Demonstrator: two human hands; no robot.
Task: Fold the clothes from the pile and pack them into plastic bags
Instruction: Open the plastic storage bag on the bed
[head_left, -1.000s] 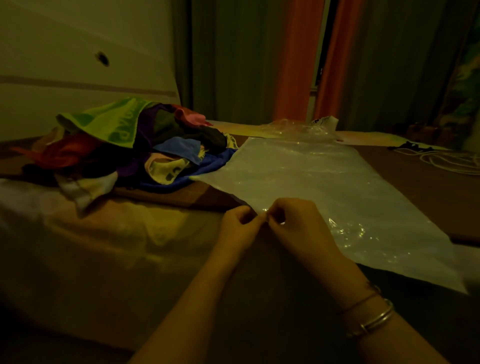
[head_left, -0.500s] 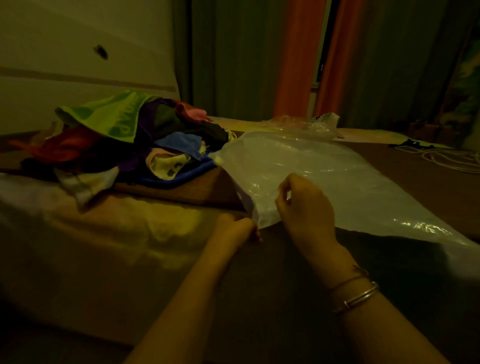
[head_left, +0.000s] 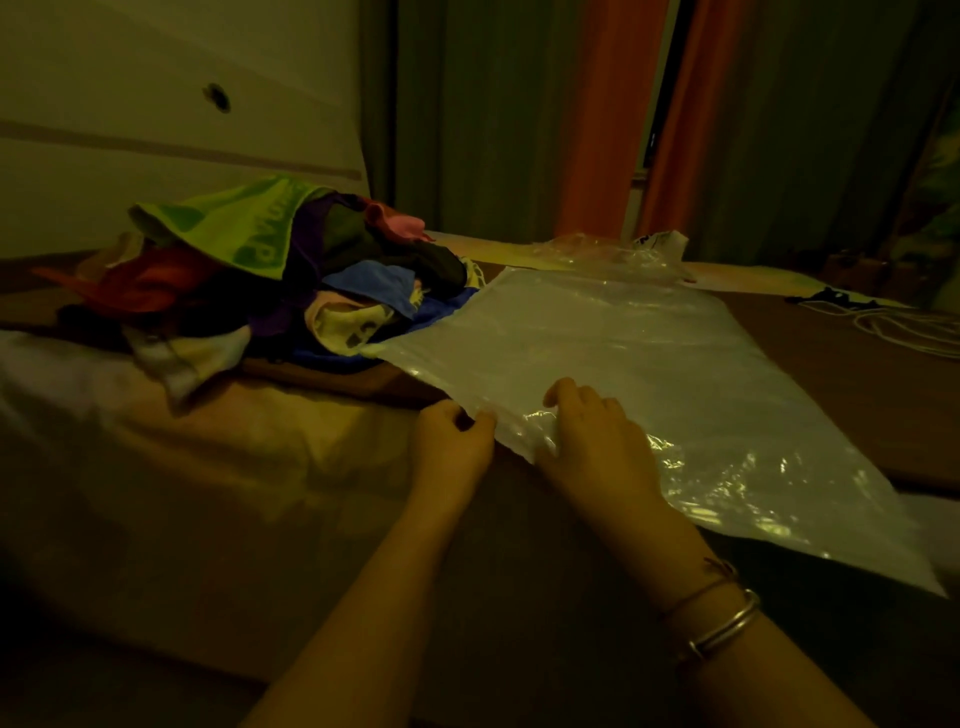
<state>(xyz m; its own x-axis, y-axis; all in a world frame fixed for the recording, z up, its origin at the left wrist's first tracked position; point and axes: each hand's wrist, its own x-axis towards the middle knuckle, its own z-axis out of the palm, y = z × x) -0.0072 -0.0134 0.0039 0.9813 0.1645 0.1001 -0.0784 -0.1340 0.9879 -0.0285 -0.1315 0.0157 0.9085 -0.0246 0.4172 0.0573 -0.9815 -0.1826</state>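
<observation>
The clear, glossy plastic bag (head_left: 597, 358) lies flat on the brown bed cover, its far corner touching the heap of colourful clothes (head_left: 270, 291). I see my left hand (head_left: 454, 447) pinching its near edge and my right hand (head_left: 592, 441) gripping beside it. Half a second ago the bag was lifted and billowed; now it lies flat.

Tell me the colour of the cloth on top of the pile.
Bright green cloth with lettering, head view.
</observation>
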